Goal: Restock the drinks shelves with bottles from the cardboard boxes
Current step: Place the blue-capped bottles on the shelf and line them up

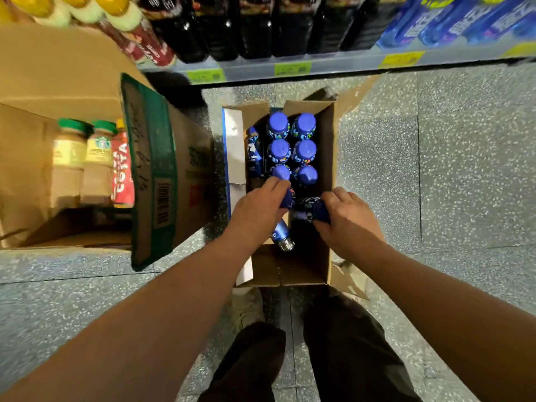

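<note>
**Head view.** Below the drinks shelf [319,63], on the speckled floor [449,169], stands the small cardboard box [329,169] that I am unpacking, its flaps folded outward. Six upright blue-capped bottles [304,150] remain in two columns at its far end. One more bottle [253,152] leans against the left wall. The near end of the box shows bare cardboard.

My left hand [258,207] is curled round a tilted bottle [282,235]. The blue cap shows past my fingers and the silvery base points toward me. My right hand [351,217] is likewise wrapped round a second bottle [307,206], which lies crosswise with its cap under my fingertips. Both bottles appear to be at or just above the box opening; how far they have been lifted cannot be told.

To the left, a large printed box [150,169] holds green-lidded jars [98,158] and a red bottle [121,169].

**Step in hand, by my reckoning:** taking out a pair of bottles, with much of the carton still to empty.

**Next move calls for:** raising both clear of the flaps, turning them upright, and finding the matching row. The blue bottles on the shelf [435,21], at right, look the likeliest match, since the dark bottles [255,27] crowd the middle.
</note>
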Motion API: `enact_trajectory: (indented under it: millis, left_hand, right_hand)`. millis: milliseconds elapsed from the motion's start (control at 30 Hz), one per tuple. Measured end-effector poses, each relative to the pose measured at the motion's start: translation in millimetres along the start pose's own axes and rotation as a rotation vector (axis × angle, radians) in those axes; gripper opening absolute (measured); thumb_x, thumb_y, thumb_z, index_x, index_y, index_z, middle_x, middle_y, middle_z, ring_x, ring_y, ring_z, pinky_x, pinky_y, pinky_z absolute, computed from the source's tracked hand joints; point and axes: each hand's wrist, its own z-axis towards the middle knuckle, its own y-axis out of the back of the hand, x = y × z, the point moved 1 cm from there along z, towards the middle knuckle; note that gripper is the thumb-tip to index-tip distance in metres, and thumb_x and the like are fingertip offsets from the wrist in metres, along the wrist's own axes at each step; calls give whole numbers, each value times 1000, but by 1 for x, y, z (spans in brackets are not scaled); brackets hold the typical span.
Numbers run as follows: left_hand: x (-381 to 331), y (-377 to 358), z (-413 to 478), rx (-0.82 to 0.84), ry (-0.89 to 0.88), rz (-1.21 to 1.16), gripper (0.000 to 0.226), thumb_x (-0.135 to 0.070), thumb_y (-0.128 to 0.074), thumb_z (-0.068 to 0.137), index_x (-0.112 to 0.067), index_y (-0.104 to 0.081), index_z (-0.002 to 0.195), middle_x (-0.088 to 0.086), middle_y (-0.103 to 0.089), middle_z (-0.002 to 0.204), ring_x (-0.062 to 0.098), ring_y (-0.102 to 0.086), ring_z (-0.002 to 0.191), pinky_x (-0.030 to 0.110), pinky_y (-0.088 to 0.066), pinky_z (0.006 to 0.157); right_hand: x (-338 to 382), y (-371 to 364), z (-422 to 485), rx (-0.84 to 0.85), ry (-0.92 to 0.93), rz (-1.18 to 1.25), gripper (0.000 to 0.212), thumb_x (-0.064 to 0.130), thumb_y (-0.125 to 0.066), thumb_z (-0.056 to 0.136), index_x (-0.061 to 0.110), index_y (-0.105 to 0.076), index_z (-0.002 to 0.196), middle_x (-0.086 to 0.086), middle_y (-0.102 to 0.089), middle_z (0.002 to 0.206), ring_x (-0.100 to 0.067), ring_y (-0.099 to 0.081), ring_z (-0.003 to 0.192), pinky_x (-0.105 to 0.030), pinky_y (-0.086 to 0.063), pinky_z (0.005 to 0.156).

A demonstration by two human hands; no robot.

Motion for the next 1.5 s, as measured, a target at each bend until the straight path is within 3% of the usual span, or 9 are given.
enact_trajectory:
  millis: [100, 200, 367, 600, 733, 933, 1067, 1333, 1500]
  left_hand:
    - [-15, 46, -22, -16, 26, -42, 49, -26, -59, 91, -15, -41, 135, 5, -44, 133, 35, -55, 110, 43, -45, 84]
    - [-36, 97, -42, -62, 6, -95, 52, -22, -60, 89, -13, -42, 137, 6, -43, 138, 34, -52, 117, 41, -41, 95]
    - [-75, 187, -78, -141, -49, -73, 56, -23, -58, 93, -16, -35, 144, 3, -40, 141, 31, -52, 117, 41, -41, 97]
    - [-150, 310, -147, -211, -91, -67, 58, -26, -55, 95, -16, -31, 147, 5, -39, 143, 30, -47, 123, 41, -40, 100]
    - [-194, 371, -194, -259, -75, -57, 61, -27, -55, 95, -17, -28, 149, 5, -36, 147, 26, -40, 131, 33, -32, 106]
    - [-259, 436, -274, -354, -48, 15, 53, -27, -52, 96, -18, -34, 145, 4, -41, 143, 23, -41, 129, 34, -31, 105]
    - [-296, 471, -313, -454, -36, 93, 54, -30, -54, 95, -14, -38, 143, 10, -46, 141, 26, -44, 127, 33, -34, 104]
    - [-355, 519, -353, -624, -19, 97, 57, -28, -56, 93, -16, -35, 144, 10, -43, 144, 26, -42, 130, 34, -34, 106]
    - [-374, 544, -358, -668, -51, 97, 52, -28, -59, 91, -16, -42, 138, 10, -49, 137, 27, -47, 123, 37, -39, 102]
  right_hand:
    - [15, 59, -12, -47, -52, 56, 35, 30, -60, 86, 10, -55, 114, -8, -53, 112, -30, -51, 106, -34, -40, 81]
    - [23, 120, -22, -112, -67, 87, 32, 29, -62, 85, 8, -56, 108, -9, -53, 107, -30, -52, 102, -32, -37, 74]
    - [48, 220, -52, -185, -79, 95, 30, 26, -64, 82, 4, -58, 102, -16, -54, 104, -37, -56, 99, -40, -44, 82]
    - [88, 362, -123, -229, -70, 12, 23, 30, -57, 87, 12, -60, 101, -10, -59, 107, -31, -57, 105, -32, -43, 80]
    - [111, 443, -161, -287, -49, 71, 10, 25, -57, 84, 15, -58, 80, -2, -41, 74, -34, -56, 88, -28, -34, 65]
    - [131, 548, -220, -393, 46, 119, 9, 14, -56, 77, 13, -50, 70, -9, -46, 79, -30, -46, 74, -28, -30, 57]
    - [138, 601, -256, -469, 110, 154, 8, 12, -57, 76, 9, -52, 70, -9, -49, 70, -30, -44, 70, -29, -27, 48]
    - [142, 656, -305, -640, 157, 234, 17, 18, -62, 78, 7, -60, 91, -11, -59, 89, -31, -56, 85, -26, -36, 65]
    - [148, 673, -314, -646, 164, 233, 17, 20, -65, 74, 9, -56, 82, -9, -56, 84, -29, -52, 78, -27, -34, 60]
